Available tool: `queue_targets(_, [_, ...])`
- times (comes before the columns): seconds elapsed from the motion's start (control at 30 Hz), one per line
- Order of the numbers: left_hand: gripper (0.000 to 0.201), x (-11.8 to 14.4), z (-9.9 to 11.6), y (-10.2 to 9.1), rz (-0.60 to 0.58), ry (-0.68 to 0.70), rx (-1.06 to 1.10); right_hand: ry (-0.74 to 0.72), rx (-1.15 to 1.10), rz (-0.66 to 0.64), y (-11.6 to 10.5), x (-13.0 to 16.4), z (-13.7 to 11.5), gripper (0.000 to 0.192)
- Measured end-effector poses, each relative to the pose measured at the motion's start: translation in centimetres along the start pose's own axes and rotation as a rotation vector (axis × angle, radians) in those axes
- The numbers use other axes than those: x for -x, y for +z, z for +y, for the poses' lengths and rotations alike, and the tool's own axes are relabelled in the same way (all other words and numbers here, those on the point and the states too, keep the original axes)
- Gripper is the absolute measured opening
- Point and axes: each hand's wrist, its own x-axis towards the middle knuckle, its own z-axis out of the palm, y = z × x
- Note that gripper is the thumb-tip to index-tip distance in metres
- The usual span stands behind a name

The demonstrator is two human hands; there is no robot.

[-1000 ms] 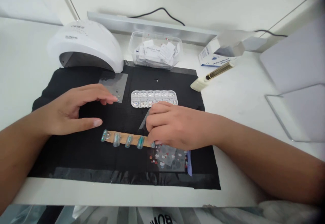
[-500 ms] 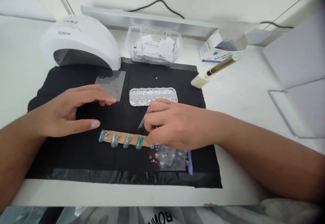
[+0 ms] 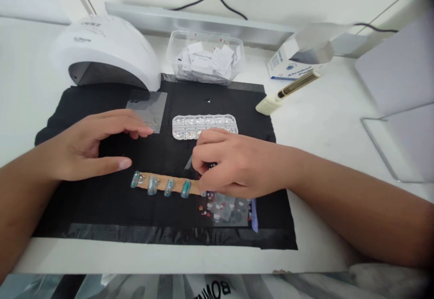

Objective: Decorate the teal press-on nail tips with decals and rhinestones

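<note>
A wooden stick carrying several teal nail tips lies on the black mat. My right hand rests over the stick's right end, thumb and fingers pinched on a small dark piece that is mostly hidden. A sliver of clear film pokes out beside its fingers. A sticker sheet with tiny red and white shapes lies just below that hand. My left hand hovers left of the stick, fingers spread and holding nothing, its fingertips near a clear plastic sheet.
A rhinestone tray sits behind my right hand. A white nail lamp stands at the back left, a clear tub of paper packets at the back centre. A cream pen-like tool and a small box lie at the right.
My right hand has lifted slightly and curled tighter over the stick's right end. The left hand has barely moved. The view has tilted a little.
</note>
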Motion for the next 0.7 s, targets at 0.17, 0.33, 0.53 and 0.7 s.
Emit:
queue_targets(0.17, [0.037, -0.01, 0.01, 0.06, 0.007, 0.0, 0.01, -0.001, -0.045, -0.001, -0.08, 0.01, -0.05, 0.021])
queue_targets(0.33, [0.038, 0.07, -0.03, 0.01, -0.003, 0.002, 0.006, -0.013, -0.073, -0.006, -0.16, 0.04, -0.11, 0.021])
queue_targets(0.53, [0.037, -0.03, -0.05, 0.01, -0.001, 0.02, -0.001, -0.018, -0.049, -0.003, 0.04, -0.08, -0.18, 0.025])
queue_targets(0.7, [0.037, -0.07, 0.06, -0.03, -0.004, 0.009, 0.0, -0.005, -0.038, -0.009, 0.06, -0.12, -0.21, 0.022])
